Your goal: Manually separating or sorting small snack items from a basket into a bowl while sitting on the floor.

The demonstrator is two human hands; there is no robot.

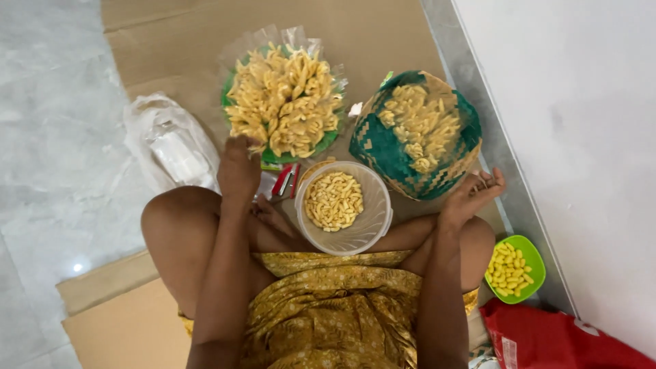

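On brown cardboard (383,34) over grey marble floor (48,137), snack baskets sit.

Landmark: clear plastic tub (345,208) of yellow snack pieces, on the cardboard sheet (178,48) before the crossed legs.

- Behind-left of tub: green plate (270,156) heaped with snack pieces; left hand (238,167) at its near edge.
- Behind-right: woven green basket (383,147); narrow gap between it and the plate.
- Just left: red stapler (285,180).
- Far left: plastic bag (171,143).
- Right: right hand (471,195); beyond it the wall (581,137).
- Near right: green bowl (529,270).
- Open cardboard behind plate and basket.
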